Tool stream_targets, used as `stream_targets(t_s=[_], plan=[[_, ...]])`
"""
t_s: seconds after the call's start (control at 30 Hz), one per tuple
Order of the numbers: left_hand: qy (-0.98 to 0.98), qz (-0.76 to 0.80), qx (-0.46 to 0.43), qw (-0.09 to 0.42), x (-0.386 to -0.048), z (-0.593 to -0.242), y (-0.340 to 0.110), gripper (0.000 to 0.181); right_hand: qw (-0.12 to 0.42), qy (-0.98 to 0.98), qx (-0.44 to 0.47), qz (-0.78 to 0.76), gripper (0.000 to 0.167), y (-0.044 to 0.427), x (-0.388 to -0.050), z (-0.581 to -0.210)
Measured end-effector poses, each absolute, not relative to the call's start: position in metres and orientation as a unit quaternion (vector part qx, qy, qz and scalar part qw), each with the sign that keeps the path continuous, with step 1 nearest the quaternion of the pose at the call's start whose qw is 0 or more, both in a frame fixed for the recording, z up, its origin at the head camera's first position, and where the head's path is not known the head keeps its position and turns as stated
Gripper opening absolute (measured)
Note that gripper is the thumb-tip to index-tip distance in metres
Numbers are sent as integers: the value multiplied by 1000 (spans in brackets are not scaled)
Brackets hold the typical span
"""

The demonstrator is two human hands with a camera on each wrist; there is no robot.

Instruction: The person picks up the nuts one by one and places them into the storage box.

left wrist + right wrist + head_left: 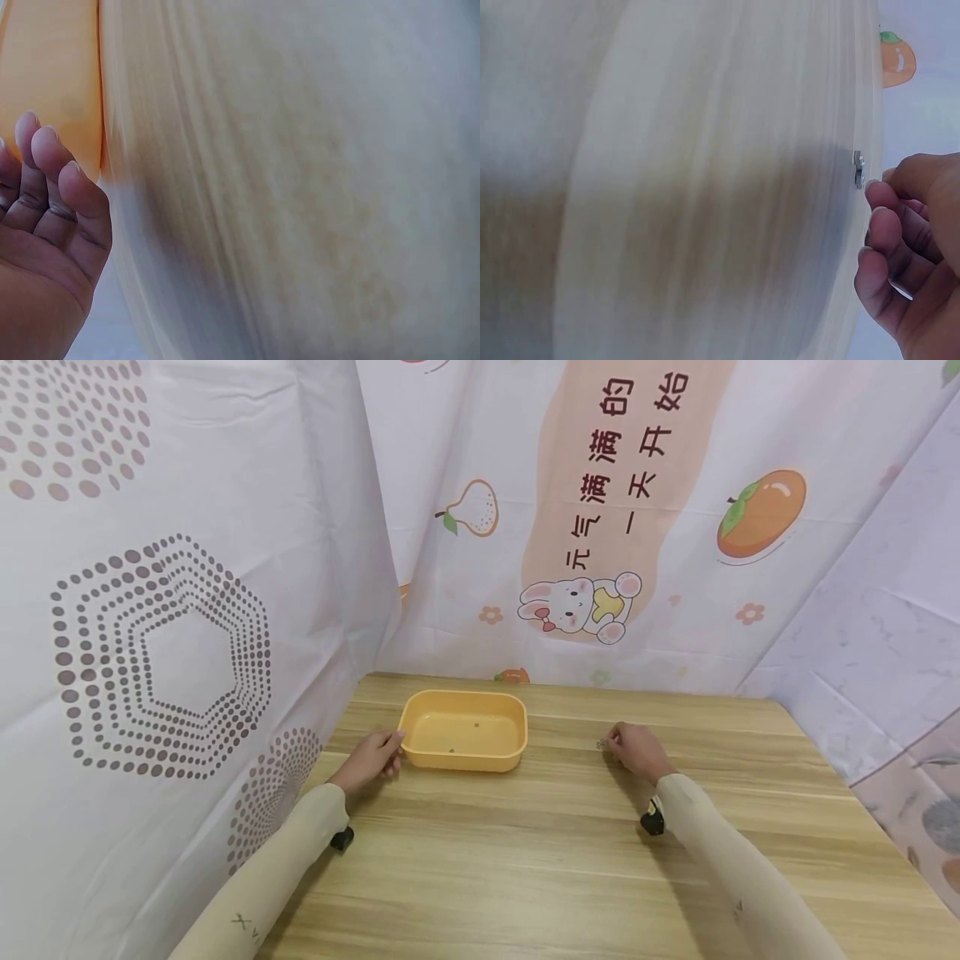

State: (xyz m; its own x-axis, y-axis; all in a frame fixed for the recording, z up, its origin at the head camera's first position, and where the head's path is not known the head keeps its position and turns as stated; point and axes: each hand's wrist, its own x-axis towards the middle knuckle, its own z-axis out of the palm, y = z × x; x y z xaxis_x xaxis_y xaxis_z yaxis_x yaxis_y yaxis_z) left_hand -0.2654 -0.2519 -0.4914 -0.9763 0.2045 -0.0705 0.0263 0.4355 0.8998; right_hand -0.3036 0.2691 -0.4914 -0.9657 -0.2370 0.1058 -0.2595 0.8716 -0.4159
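Observation:
My left hand (371, 758) is at the left end of a yellow plastic tray (465, 762), its thumb at the rim and its bent fingers beside the wall. In the left wrist view, the fingers (46, 154) show against the tray's side. Two tiny ring-like pieces, apparently nuts, lie in the tray. To the right, my right hand (639, 750) reaches down to the table by a few small metal nuts (601, 744). The right wrist view has these nuts (859, 171) just beyond the loosely bent fingertips, with no piece visibly held between them.
A wood-grain table (480, 852) carries everything. Behind it hangs a printed cloth (450, 435), and a dotted white cloth (315, 568) runs along the left side. Another pale cloth (892, 610) borders the right edge.

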Motion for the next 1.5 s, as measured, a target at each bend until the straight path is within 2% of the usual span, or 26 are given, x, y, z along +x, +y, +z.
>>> stream_targets(t_s=[0.47, 0.93, 1.5], plan=[[847, 521, 72, 74, -261, -486, -250, 50, 49, -966, 141, 213, 13, 254, -304, -483], [848, 519, 81, 75, -262, -486, -249, 43, 52, -962, 157, 216, 15, 242, -299, -477], [846, 521, 85, 75, -262, -486, -249, 44, 54, -955, 178, 231, 15, 226, -295, -470]])
